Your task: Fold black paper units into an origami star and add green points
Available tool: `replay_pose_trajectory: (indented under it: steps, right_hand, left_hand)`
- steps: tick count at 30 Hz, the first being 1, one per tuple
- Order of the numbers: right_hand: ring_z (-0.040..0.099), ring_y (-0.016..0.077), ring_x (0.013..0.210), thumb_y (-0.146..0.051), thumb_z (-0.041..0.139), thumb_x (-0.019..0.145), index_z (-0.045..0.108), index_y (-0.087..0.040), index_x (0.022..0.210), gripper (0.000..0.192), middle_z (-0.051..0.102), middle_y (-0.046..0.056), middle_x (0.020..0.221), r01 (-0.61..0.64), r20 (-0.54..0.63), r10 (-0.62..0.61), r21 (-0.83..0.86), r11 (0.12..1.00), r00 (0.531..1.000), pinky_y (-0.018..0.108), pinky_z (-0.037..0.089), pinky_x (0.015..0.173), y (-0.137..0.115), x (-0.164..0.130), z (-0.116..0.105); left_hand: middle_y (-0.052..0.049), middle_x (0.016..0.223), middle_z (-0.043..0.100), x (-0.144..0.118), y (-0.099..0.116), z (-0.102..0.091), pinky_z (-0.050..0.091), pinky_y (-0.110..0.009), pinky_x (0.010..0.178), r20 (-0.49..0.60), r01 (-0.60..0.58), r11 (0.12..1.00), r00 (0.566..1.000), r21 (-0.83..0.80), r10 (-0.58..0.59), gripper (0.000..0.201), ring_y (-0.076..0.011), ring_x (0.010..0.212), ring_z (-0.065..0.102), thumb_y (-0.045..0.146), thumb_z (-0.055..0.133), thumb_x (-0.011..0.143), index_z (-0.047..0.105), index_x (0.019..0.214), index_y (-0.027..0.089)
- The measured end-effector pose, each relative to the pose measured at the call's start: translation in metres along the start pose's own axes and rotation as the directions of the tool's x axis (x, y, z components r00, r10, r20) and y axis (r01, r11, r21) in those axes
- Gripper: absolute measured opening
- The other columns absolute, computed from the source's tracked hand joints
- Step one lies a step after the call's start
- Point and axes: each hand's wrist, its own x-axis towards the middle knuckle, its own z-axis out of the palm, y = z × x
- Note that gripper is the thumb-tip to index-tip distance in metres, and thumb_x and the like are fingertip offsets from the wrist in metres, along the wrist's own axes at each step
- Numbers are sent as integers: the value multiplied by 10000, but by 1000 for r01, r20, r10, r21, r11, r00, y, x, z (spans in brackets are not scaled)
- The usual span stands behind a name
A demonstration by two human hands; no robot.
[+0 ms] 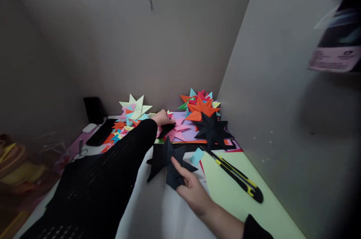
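Black folded star lies before me over the white surface in the head view. My right hand has one of its points pinched, thumb at the edge, index finger laid along the top; I'd keep that light so the creases stay crisp. My left hand reaches to the back, fingers curled by a black piece beside the pink star; whether they grip it, I can't tell. Best lifted by an edge, without dragging neighbouring points.
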Motion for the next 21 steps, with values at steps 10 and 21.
replay_pose_trajectory:
  steps: [10, 21]
  right_hand:
    - [340, 212, 1377, -47, 559, 624, 458, -258, 1376, 787, 439, -9, 1438, 11, 13, -11, 5, 1000, 1000, 442, 149, 1163, 5, 2, -4]
    - [425, 234, 1327, -84, 546, 632, 447, -273, 1383, 780, 463, -15, 1425, -5, -1, 5, -13, 1000, 1000, 459, 207, 1152, -4, -5, -2]
  left_hand:
    - [17, 472, 533, -10, 15, 0, 324, -256, 454, 126, -18, 984, 991, -175, 41, 262, -149, 470, 485, 281, 826, 468, 630, 592, 161]
    - [9, 656, 615, -148, -51, -98, 428, -213, 539, -134, -148, 549, 989, -823, 66, 227, -105, 547, 553, 332, 695, 682, 576, 776, 163]
